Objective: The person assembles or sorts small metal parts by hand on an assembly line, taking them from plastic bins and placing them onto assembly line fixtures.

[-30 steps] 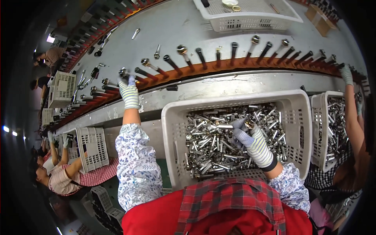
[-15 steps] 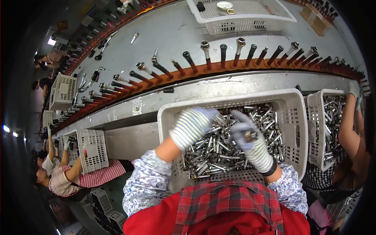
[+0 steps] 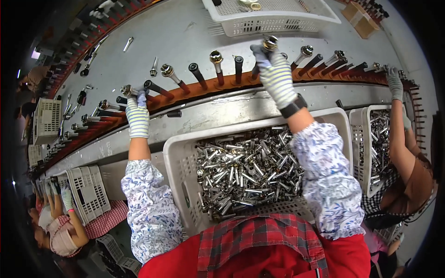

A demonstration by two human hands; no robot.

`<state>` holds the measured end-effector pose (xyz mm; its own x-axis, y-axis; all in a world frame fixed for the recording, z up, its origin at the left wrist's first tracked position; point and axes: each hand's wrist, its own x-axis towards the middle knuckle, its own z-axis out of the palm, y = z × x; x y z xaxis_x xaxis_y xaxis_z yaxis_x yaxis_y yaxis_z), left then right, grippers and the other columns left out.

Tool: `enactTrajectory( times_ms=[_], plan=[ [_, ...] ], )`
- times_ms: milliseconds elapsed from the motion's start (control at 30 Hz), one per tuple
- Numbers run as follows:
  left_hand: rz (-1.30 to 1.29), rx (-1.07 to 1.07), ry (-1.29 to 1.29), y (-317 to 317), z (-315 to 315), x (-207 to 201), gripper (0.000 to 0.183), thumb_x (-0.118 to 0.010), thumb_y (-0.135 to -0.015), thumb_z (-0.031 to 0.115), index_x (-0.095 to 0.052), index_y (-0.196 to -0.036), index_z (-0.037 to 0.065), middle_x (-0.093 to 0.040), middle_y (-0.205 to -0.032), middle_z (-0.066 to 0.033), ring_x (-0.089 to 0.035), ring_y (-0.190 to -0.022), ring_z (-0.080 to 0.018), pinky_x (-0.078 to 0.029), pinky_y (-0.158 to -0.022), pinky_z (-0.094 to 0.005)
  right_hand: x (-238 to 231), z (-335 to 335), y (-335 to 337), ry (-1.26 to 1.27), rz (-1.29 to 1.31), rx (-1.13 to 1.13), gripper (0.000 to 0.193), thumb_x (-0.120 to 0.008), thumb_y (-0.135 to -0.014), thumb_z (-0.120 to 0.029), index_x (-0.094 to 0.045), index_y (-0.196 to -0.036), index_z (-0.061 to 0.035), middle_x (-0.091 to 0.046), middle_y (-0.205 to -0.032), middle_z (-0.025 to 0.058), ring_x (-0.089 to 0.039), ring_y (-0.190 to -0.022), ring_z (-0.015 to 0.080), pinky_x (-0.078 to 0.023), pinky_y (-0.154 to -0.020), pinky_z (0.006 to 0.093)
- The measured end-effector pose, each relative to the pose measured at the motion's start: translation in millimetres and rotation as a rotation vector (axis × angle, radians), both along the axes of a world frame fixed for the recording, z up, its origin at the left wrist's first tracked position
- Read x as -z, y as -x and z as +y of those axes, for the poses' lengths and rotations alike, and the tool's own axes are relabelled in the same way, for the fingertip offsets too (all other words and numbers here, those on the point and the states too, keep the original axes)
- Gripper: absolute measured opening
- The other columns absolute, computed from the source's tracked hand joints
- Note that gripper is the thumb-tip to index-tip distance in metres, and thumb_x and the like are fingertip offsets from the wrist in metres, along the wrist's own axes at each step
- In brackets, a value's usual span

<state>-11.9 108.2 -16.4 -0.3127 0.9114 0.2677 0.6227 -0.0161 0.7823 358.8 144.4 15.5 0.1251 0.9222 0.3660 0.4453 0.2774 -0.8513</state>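
Note:
A grey plastic crate (image 3: 175, 204) in front of me holds a heap of small chrome tube fittings (image 3: 250, 173). Beyond it runs a curved orange-brown rail (image 3: 227, 86) with a row of red pegs, some topped by chrome fittings and others by black sleeves (image 3: 197, 74). At the left part of the rail, my left hand (image 3: 137, 116), in a striped glove, has its fingers closed around a chrome fitting (image 3: 128, 91) at a peg. My right hand (image 3: 276, 76), gloved alike, is raised over the rail and grips a chrome fitting with a wide collar (image 3: 270, 42); motion blurs it slightly.
A white basket (image 3: 273, 27) and a cardboard box (image 3: 360, 19) stand on the grey table beyond the rail. Loose chrome pieces (image 3: 128, 44) lie at the far left. A co-worker's gloved hand (image 3: 395, 84) touches the rail at right, beside another crate (image 3: 359, 139). More people work at left.
Both hands have left the heap in the crate and moved up to the rail, the left one going further left. The view has shifted somewhat to the right.

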Motion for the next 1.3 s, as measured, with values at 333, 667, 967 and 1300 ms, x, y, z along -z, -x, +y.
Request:
enactTrajectory(
  times_ms=[333, 667, 967, 1300],
  plan=[
    [-0.118, 0.199, -0.177, -79, -119, -43, 0.031, -0.054, -0.089, 0.007, -0.053, -0.12, 0.002, -0.059, -0.116, -0.0136, -0.056, -0.109, -0.0242, -0.04, -0.097, -0.0354, -21, -63, 37, 0.156, 0.137, -0.141, 0.034, -0.056, -0.089, -0.024, -0.057, -0.116, -0.0044, -0.064, -0.109, 0.0159, -0.062, -0.094, 0.0262, -0.047, -0.082, 0.0347],
    [0.914, 0.939, 0.727, -189, -169, 102, 0.021, -0.057, -0.084, 0.022, -0.065, -0.093, 0.005, -0.067, -0.083, -0.0174, -0.065, -0.074, -0.0349, -0.052, -0.064, -0.0456, 0, -306, -41, 1.404, 0.666, -0.745, 0.033, -0.057, -0.09, -0.036, -0.058, -0.102, -0.0052, -0.057, -0.068, 0.0003, -0.052, -0.06, 0.0076, -0.042, -0.054, 0.0208],
    [0.557, 0.964, 0.699, -199, -194, 66, 0.056, -0.049, -0.088, 0.031, -0.034, -0.14, 0.015, -0.059, -0.119, -0.0181, -0.061, -0.099, -0.0358, -0.049, -0.086, -0.0438, 4, -325, -73, 0.931, 0.304, -1.091, 0.038, -0.045, -0.097, -0.034, -0.056, -0.119, -0.0045, -0.063, -0.104, 0.0099, -0.058, -0.092, 0.0177, -0.048, -0.081, 0.0317],
    [-0.757, 0.835, 0.62, -210, -159, -55, 0.056, -0.059, -0.084, 0.01, -0.037, -0.134, -0.001, -0.056, -0.116, -0.0154, -0.06, -0.093, -0.0201, -0.051, -0.084, -0.0324, -55, -164, -122, 0.338, 0.61, -0.158, 0.037, -0.059, -0.09, -0.035, -0.062, -0.103, -0.0008, -0.066, -0.076, 0.005, -0.06, -0.063, 0.009, -0.049, -0.061, 0.0245]
  ],
)
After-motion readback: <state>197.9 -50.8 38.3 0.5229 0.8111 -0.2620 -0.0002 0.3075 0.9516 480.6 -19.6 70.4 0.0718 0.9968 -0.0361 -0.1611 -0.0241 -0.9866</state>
